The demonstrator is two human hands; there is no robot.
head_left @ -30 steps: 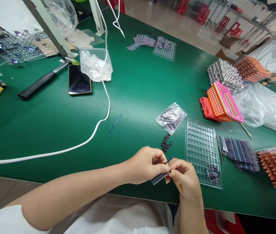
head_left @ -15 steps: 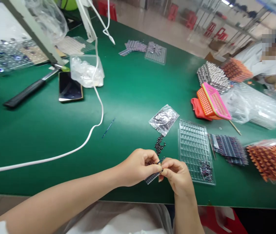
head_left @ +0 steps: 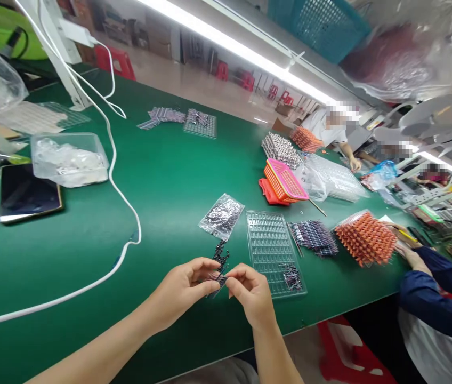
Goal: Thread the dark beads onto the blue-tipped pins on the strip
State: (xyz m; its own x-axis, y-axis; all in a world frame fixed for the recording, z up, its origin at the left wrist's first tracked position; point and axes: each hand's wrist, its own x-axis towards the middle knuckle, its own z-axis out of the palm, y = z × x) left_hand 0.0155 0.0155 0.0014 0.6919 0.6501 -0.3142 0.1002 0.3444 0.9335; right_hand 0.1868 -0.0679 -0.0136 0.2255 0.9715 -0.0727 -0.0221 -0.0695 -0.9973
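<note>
My left hand [head_left: 186, 293] is closed in a pinch on a small dark striped strip [head_left: 219, 285], which is partly hidden by the fingers. At the strip's right end, my right hand [head_left: 253, 293] has thumb and fingertips pressed together; whatever they pinch is too small to make out. Just beyond the hands, small dark beads [head_left: 221, 253] lie spilled from a clear plastic bag [head_left: 223, 214] with more dark pieces inside. To the right of my right hand lies a clear compartment tray [head_left: 269, 234], with a heap of thin dark pieces [head_left: 291, 277] in its near right corner.
A white cable [head_left: 133, 213] crosses the green table on the left, near a phone [head_left: 30, 194] and a tub of white bags [head_left: 70, 170]. Rightward are a pink-rimmed basket [head_left: 285, 181], striped strips [head_left: 314, 237] and an orange stack [head_left: 365, 237]. A co-worker's sleeved arm [head_left: 426, 293] reaches in.
The view has swung to the right and up, bringing the co-worker on the right into sight. Both hands stay together at the strip, of which less shows now.
</note>
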